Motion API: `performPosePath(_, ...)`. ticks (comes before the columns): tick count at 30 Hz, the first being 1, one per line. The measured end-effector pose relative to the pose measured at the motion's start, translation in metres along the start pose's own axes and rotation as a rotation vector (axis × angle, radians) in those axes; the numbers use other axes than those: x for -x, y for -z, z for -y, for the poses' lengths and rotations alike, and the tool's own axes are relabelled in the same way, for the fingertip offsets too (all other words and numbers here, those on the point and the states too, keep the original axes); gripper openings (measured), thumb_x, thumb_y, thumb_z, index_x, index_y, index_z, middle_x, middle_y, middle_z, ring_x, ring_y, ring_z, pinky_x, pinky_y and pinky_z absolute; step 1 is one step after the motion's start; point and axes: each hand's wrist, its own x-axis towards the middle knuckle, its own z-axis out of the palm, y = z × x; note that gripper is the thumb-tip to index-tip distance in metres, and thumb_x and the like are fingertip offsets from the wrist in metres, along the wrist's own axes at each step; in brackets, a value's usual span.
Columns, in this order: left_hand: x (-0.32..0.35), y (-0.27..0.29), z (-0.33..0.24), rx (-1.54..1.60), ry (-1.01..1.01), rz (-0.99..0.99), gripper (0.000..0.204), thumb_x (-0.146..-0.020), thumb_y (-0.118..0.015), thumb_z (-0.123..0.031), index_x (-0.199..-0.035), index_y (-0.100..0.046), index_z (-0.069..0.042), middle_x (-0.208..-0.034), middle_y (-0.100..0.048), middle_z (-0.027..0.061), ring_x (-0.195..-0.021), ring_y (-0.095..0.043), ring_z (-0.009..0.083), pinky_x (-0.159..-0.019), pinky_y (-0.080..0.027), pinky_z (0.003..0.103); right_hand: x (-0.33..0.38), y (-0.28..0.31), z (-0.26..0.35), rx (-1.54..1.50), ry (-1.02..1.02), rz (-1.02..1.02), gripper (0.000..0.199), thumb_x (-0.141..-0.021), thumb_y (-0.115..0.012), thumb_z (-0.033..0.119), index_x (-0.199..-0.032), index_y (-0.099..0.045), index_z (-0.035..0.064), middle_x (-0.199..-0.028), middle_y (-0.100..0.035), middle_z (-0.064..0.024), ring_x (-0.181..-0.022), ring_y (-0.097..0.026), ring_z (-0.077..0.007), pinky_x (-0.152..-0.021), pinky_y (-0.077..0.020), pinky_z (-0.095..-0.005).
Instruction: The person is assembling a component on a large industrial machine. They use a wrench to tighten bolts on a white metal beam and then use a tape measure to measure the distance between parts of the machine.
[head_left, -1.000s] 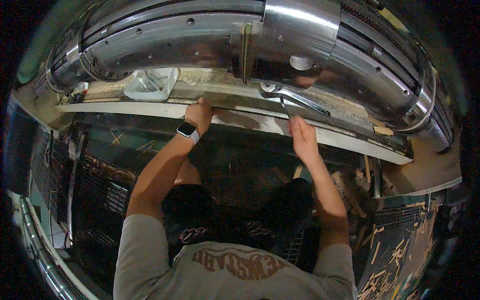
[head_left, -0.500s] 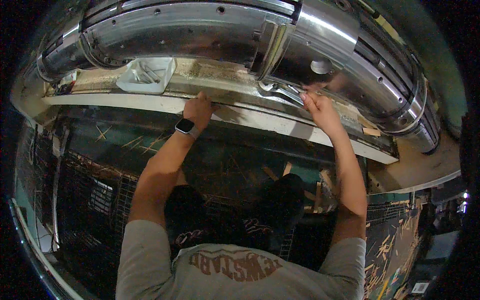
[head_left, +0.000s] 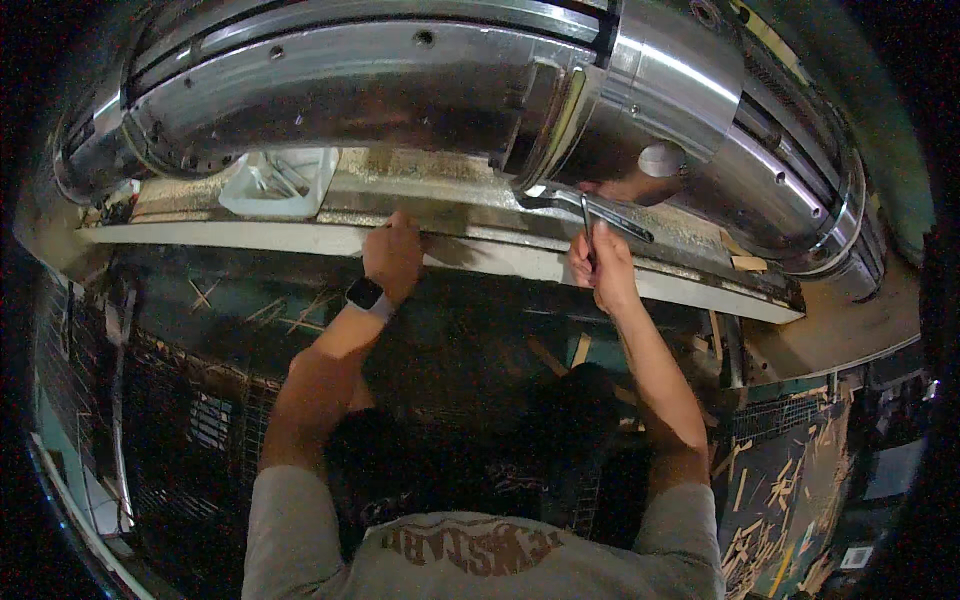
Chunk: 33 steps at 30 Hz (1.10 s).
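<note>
My right hand is closed round a slim metal rod, which stands up from the fingers; its kind is too small to tell. Just beyond it, a wrench lies slanted on the ledge, its head under the large metal roller. With curled fingers, my left hand rests at the pale front edge of the ledge; whatever it may hold is hidden. To its left, a white plastic bin contains several metal tools or parts, partly covered by the roller.
The roller spans the far side, with collars and bolt holes along it. Small wood pieces lie at the ledge's right end. Wood scraps litter the floor at the right, near wire mesh.
My right hand has come nearer and a little left with the rod, which now points more upright. More of the wrench's handle shows. My left hand stays at the ledge; the view has shifted slightly.
</note>
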Motion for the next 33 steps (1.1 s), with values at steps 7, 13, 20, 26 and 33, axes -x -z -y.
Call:
performPosePath(7,-0.003,-0.021,0.009,-0.196,-0.062,-0.045,0.019,-0.08,-0.057,-0.025,-0.081,-0.059,-0.006,-0.085,-0.055,0.01,-0.065,-0.06,0.0232,-0.05,-0.048,0.033,-0.005,-0.03,-0.012,-0.379,-0.146,0.034,0.065,-0.078,-0.022,0.073,-0.082,-0.043,0.0116,-0.069,-0.044,-0.002,-0.049,-0.036,-0.0091,-0.034,-0.0221,-0.0203)
performPosePath(13,0.0,-0.047,-0.009,-0.432,-0.058,-0.254,0.013,-0.079,-0.053,-0.016,-0.079,-0.058,-0.004,-0.082,-0.052,0.0093,-0.067,-0.058,0.024,-0.054,-0.047,0.034,-0.022,-0.083,-0.018,-0.634,0.054,-0.158,0.059,-0.078,-0.028,0.072,-0.075,-0.038,0.0139,-0.06,-0.032,0.0018,-0.042,-0.027,-0.0086,-0.033,-0.0178,-0.0219)
performPosePath(20,-0.001,-0.003,-0.006,-0.196,-0.041,0.107,0.038,-0.081,-0.054,-0.035,-0.099,-0.054,-0.001,-0.09,-0.05,0.0141,-0.07,-0.058,0.0293,-0.058,-0.047,0.037,-0.022,-0.084,-0.029,-0.767,0.007,-0.07,0.047,-0.088,-0.028,0.057,-0.082,-0.042,0.0135,-0.063,-0.041,0.0004,-0.045,-0.035,-0.0118,-0.037,-0.0207,-0.0255)
performPosePath(26,0.001,-0.005,-0.009,-0.279,0.02,0.095,0.033,-0.084,-0.05,-0.034,-0.098,-0.052,-0.004,-0.097,-0.05,0.0151,-0.069,-0.06,0.0309,-0.062,-0.048,0.04,-0.008,-0.065,-0.033,-0.432,0.303,-0.065,0.032,-0.092,-0.039,0.039,-0.087,-0.045,0.0073,-0.068,-0.046,-0.0004,-0.051,-0.04,-0.01,-0.043,-0.03,-0.0234)
performPosePath(33,0.005,-0.016,-0.013,-0.376,-0.009,0.06,0.038,-0.083,-0.051,-0.038,-0.093,-0.048,-0.002,-0.088,-0.053,0.0149,-0.065,-0.061,0.0319,-0.052,-0.048,0.042,0.018,-0.034,-0.062,-0.114,0.38,0.061,0.017,-0.092,-0.041,0.016,-0.098,-0.05,0.0023,-0.082,-0.052,-0.0051,-0.075,-0.05,-0.0125,-0.069,-0.0413,-0.0246)
